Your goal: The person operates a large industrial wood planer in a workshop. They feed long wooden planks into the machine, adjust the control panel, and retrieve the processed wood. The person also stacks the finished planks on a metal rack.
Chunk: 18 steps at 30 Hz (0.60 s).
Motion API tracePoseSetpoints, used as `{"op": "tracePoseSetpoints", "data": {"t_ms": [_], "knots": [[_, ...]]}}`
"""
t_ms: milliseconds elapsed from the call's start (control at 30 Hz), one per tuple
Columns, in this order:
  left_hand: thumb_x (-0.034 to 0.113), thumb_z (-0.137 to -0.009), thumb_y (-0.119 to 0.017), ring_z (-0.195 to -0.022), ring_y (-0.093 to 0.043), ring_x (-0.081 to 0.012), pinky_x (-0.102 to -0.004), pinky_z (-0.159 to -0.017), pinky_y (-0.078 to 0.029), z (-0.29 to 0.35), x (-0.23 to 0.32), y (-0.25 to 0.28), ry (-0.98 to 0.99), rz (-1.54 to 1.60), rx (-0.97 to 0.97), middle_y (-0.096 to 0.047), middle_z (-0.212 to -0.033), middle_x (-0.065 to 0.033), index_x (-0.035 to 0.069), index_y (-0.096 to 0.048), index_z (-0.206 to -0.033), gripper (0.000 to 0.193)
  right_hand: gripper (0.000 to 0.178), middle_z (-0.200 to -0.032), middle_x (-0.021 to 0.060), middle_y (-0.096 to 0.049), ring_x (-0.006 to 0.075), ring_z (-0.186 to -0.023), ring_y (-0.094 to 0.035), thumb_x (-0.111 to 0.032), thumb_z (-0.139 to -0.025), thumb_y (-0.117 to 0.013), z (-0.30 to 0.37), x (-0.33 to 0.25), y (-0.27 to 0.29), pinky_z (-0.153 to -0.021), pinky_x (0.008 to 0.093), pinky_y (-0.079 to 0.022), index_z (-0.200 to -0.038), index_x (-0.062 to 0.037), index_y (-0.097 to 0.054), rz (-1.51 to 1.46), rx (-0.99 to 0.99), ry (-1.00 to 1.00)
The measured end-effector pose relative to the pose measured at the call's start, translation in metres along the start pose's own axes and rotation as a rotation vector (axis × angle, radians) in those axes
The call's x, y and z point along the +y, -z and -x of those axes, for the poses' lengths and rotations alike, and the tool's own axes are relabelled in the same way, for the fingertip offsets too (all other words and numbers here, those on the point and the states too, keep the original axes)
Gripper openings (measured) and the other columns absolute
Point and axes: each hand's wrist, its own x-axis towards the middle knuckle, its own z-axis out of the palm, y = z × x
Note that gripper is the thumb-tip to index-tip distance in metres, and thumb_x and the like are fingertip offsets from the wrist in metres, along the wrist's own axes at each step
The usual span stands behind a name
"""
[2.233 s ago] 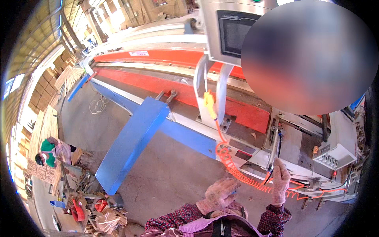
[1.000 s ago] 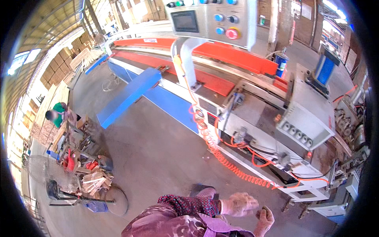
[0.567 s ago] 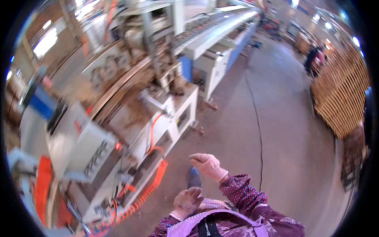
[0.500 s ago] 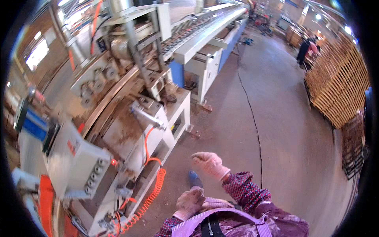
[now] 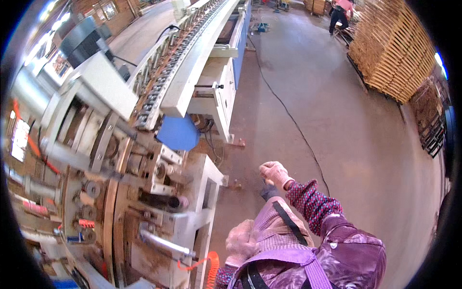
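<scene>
Both my hands wear pale pink work gloves with dirt on them. My right hand (image 5: 275,174) is held out in front of me above the floor, its fingers curled in and nothing visible in them. Lower and to the left, my left hand (image 5: 242,239) hangs beside my checked apron (image 5: 284,231). Its outline is rounded and a little blurred, with the fingers folded and no object showing. Neither hand touches the long woodworking machine (image 5: 187,212) on my left. A wooden strip (image 5: 109,212) lies along that machine's bed.
A chain conveyor (image 5: 166,77) runs ahead from the machine. An orange coiled air hose (image 5: 212,269) hangs at its near side. Across the floor lies a black cable (image 5: 298,132). Stacked wooden slats (image 5: 394,53) stand at right, with another person (image 5: 340,14) beyond them.
I have moved forward along the machine, and the view has turned left. The conveyor and slat stack are nearer. My right hand sits farther right in the picture; both hands remain folded.
</scene>
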Motion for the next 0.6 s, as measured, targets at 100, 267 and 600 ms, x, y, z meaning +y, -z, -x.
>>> {"op": "tracePoseSetpoints", "data": {"t_ms": [100, 267, 600], "knots": [[0.033, -0.089, -0.065, -0.108, -0.065, -0.0356, -0.0419, -0.095, -0.05, -0.067, -0.025, -0.016, 0.086, 0.027, -0.049, -0.069, -0.116, -0.0145, 0.009, -0.065, -0.125, 0.043, 0.028, -0.084, 0.0044, -0.073, 0.0173, -0.075, -0.069, -0.033, -0.091, -0.062, -0.122, -0.003, 0.014, -0.074, 0.033, -0.055, -0.104, -0.0112, -0.075, 0.126, 0.046, -0.027], [0.034, -0.09, -0.065, -0.109, -0.064, -0.0358, -0.0415, -0.095, -0.05, -0.202, -0.062, -0.052, 0.355, 0.102, -0.092, -0.069, -0.117, -0.0145, 0.01, -0.064, -0.127, 0.044, 0.032, -0.103, 0.0083, -0.073, 0.0285, -0.098, -0.068, -0.036, -0.093, -0.056, -0.367, -0.052, 0.037, -0.087, 0.0421, -0.053, -0.11, -0.0156, -0.073, 0.279, 0.097, 0.004], [0.037, -0.095, -0.061, -0.114, -0.062, -0.0379, -0.0403, -0.098, -0.049, -0.448, -0.056, -0.067, 0.904, 0.289, -0.235, -0.066, -0.124, -0.0157, 0.01, -0.059, -0.135, 0.049, 0.029, -0.112, 0.0128, -0.072, 0.0331, -0.096, -0.071, -0.032, -0.095, -0.05, -0.75, -0.137, 0.041, -0.068, 0.0537, -0.058, -0.109, -0.014, -0.068, 0.84, 0.025, 0.15]]}}
